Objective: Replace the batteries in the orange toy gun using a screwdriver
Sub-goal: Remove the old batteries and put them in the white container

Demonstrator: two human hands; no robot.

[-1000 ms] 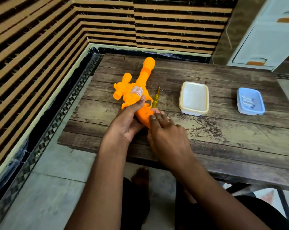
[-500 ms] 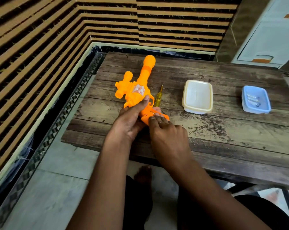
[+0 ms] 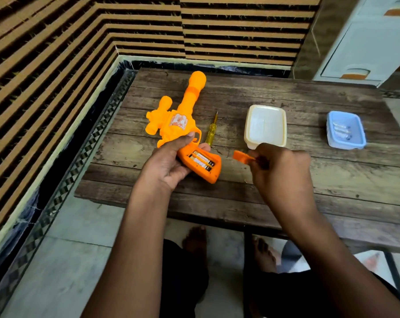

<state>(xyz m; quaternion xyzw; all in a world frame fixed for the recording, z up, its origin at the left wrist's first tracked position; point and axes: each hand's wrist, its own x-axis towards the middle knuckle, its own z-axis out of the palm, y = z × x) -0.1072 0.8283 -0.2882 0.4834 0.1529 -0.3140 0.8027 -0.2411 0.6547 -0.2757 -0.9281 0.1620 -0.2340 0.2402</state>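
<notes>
The left hand point(image 3: 169, 161) gripped the orange plastic toy gun point(image 3: 183, 125), and the right hand point(image 3: 279, 166) pinched its small orange battery cover point(image 3: 241, 155). The old batteries point(image 3: 202, 159) lay bare in the handle and could have tumbled out if the gun tipped.

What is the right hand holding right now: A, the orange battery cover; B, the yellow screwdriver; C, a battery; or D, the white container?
A: the right hand pinches the orange battery cover clear of the toy gun, whose grip compartment lies open with batteries inside, while the yellow screwdriver lies untouched on the table.
</notes>
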